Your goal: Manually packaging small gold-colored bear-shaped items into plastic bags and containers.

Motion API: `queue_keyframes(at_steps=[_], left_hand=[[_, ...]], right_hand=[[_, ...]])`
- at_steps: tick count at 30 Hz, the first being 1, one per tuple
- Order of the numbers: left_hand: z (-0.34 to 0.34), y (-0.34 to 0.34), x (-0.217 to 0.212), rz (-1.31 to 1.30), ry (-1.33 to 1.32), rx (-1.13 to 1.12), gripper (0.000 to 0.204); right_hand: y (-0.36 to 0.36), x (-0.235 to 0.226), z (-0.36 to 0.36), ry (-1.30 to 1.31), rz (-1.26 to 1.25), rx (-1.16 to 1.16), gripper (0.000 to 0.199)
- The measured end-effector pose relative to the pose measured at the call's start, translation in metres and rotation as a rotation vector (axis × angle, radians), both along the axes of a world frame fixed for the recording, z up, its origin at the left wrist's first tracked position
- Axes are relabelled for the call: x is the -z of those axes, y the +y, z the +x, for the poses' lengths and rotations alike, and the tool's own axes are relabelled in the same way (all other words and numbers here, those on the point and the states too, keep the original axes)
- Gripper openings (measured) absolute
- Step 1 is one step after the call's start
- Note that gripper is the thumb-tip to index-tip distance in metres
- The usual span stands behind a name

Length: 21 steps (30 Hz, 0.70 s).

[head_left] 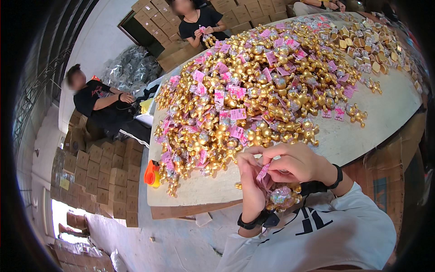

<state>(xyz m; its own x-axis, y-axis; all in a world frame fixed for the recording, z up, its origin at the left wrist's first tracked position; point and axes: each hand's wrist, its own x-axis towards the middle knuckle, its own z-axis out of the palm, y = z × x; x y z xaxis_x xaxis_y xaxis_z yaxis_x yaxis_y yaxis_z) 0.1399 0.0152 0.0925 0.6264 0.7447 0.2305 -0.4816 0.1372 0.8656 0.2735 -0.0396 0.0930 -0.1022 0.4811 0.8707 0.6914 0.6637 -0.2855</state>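
Close to my body, my left hand (252, 183) is closed around a small bundle of pink tags (263, 176). My right hand (297, 162) meets it there, its fingers pinched at the upper end of the same tags. A thin clear loop shows by the right fingers. Below both hands hang shiny gold bear figurines (284, 197) with a clear, iridescent part, partly covered by my fingers and wrists. Just beyond my hands lies a large heap of similar gold bear figurines (267, 90), many with pink tags attached.
The heap covers much of a pale table (362, 131). Small gold-and-white pieces (362, 43) lie at the far right. An orange-and-yellow tape dispenser (152, 174) stands at the left edge. Two people work across and to the left; another sits far back. Stacked cartons (108, 177) stand left.
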Motion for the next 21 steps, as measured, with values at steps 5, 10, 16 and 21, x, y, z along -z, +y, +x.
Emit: queue_keyframes(at_steps=[5,10,16,21], left_hand=[[-0.020,0.009,-0.002,-0.156,0.185,0.200,0.039],[-0.021,0.014,-0.019,-0.141,0.199,0.117,0.030],[-0.038,0.057,-0.022,-0.120,0.224,-0.168,0.036],[-0.042,0.077,-0.032,-0.236,0.130,-0.225,0.027]], right_hand=[[-0.001,0.000,-0.004,0.036,-0.064,-0.006,0.025],[-0.008,-0.014,-0.006,0.042,-0.172,0.162,0.016],[-0.027,0.003,0.039,-0.033,-0.481,0.144,0.011],[-0.037,0.016,0.061,0.041,-0.549,0.066,0.007]])
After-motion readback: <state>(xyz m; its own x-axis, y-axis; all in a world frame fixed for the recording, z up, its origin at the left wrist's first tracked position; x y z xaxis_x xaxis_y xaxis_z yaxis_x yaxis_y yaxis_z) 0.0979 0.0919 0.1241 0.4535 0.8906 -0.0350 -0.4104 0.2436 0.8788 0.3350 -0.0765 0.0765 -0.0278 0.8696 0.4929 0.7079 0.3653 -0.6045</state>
